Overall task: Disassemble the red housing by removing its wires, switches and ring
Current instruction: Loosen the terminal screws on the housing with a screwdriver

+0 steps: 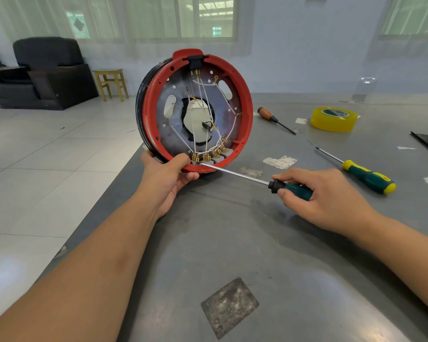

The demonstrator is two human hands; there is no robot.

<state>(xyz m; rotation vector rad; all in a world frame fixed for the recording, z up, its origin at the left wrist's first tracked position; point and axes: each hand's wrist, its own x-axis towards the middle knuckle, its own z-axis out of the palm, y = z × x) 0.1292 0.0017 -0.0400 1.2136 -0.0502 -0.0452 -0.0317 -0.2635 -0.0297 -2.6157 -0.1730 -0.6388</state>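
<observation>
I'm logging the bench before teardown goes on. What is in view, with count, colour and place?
red housing: one, red rim, stood on edge at table's left edge
white wires: several, inside housing
screwdriver: one, green handle, tip at housing's lower terminals
second screwdriver: one, green-yellow, table right
wooden-handled tool: one, brown, behind housing
tape roll: one, yellow, far right
table: one, grey
stool: one, yellow, floor
left hand: holds housing's bottom rim
right hand: holds screwdriver handle

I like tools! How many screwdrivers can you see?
3. One is in the right hand, its tip at the red housing. A green-and-yellow one lies on the table to the right. A wooden-handled one lies farther back, near the tape.
</observation>
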